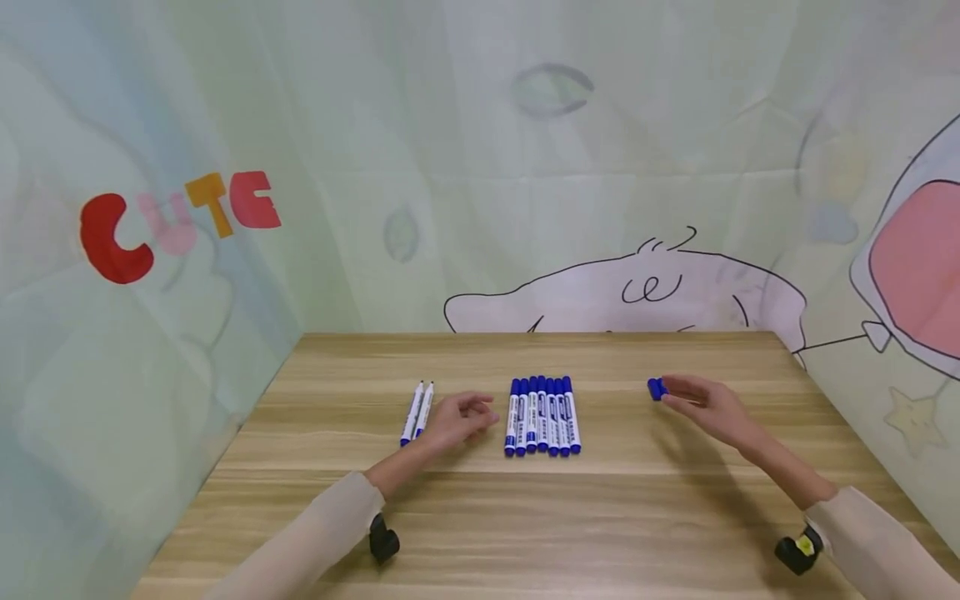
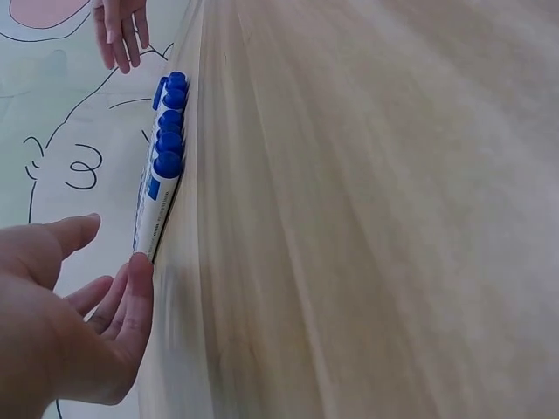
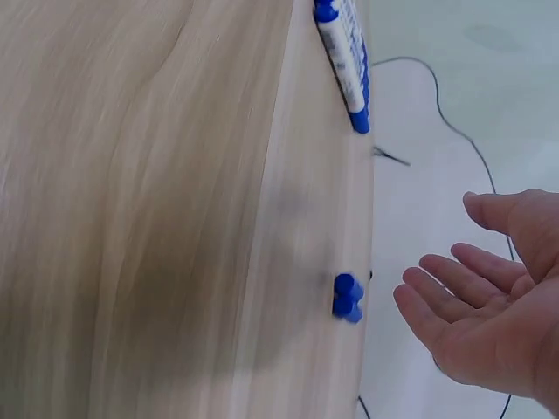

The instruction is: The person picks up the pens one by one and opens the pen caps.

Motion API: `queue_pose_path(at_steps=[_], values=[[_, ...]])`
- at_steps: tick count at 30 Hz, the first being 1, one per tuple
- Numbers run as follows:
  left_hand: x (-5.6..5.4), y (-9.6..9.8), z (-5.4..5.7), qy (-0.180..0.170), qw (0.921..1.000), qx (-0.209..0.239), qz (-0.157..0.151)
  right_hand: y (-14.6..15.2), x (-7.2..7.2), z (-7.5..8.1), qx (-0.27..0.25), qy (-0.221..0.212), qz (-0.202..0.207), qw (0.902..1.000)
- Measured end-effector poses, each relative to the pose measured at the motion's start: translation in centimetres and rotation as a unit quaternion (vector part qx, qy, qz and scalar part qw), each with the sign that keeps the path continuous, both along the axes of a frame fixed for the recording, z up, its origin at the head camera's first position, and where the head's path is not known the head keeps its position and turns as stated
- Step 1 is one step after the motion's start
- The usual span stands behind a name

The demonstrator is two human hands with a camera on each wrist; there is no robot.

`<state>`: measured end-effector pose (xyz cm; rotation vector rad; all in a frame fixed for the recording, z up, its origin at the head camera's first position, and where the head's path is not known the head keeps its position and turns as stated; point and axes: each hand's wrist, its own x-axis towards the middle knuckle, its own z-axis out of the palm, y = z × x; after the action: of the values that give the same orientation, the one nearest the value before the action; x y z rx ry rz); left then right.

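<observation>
A row of several capped whiteboard markers [image 1: 542, 417], white with blue caps and ends, lies side by side on the wooden table. To its left, two uncapped markers [image 1: 417, 413] lie with dark tips pointing away. My left hand [image 1: 456, 421] hovers between them and the row, fingers loosely bent, nothing in its grasp; in the left wrist view the thumb and fingers [image 2: 135, 305] stand apart. At the right, my right hand [image 1: 708, 406] is beside two blue marker caps [image 3: 348, 298]. Its fingers are spread and relaxed in the right wrist view, with a gap between them and the caps.
The wood-grain table [image 1: 525, 533] ends at the back against a printed cloth wall [image 1: 480, 208] with cartoon drawings. Similar cloth hangs along both sides. A dark camera mount [image 1: 384, 540] sits on the left wrist, another [image 1: 798, 552] on the right.
</observation>
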<state>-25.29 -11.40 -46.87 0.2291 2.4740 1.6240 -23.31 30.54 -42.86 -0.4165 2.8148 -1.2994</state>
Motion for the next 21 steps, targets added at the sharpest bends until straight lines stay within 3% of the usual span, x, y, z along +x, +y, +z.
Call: queue_pose_path(at_steps=[5, 15, 21], values=[[-0.8, 0.7, -0.3, 0.001, 0.9998, -0.020, -0.009, -1.3, -0.2, 0.0, -0.022, -0.004, 0.008, 0.9997], [-1.8, 3.4, -0.3, 0.013, 0.9994, 0.003, -0.031, -3.2, -0.6, -0.1, -0.009, -0.024, 0.046, 0.9986], [-1.6, 3.5, -0.4, 0.010, 0.9999, 0.009, -0.011, -4.5, -1.0, -0.5, -0.019, -0.041, 0.064, 0.9969]])
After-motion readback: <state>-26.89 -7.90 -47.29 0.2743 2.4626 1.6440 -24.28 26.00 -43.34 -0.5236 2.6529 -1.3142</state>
